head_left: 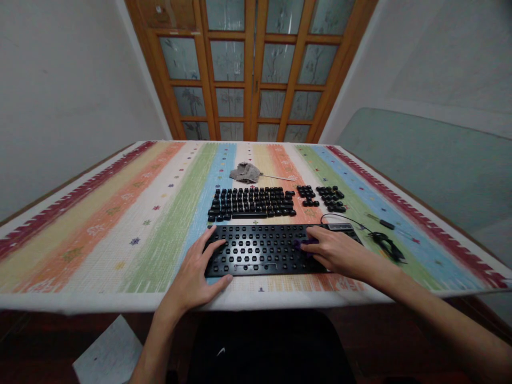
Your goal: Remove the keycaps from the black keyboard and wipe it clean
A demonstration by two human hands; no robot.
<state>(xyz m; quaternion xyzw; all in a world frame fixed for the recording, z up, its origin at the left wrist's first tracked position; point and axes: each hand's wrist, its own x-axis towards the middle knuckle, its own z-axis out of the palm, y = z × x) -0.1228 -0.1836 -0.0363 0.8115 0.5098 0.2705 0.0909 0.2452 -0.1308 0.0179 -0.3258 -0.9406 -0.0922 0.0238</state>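
A black keyboard base (256,250) with its keycaps off lies near the table's front edge. My left hand (196,269) rests on its left end, fingers spread, thumb by the front edge. Over the right part of the base, my right hand (328,248) pinches a small, soft-looking purple thing (299,244) against the key switches. The fingers partly cover it, and I cannot make out whether it is cloth or putty. Behind the base, the loose black keycaps (254,202) lie in keyboard order, with more keycaps (330,197) grouped to the right.
A crumpled grey cloth (245,173) lies behind the keycaps, beside a thin rod (278,177). To the right are a screwdriver (386,224) and a coiled black cable (386,246). A striped tablecloth (160,213) covers the table. Wood-and-glass doors (250,74) stand beyond.
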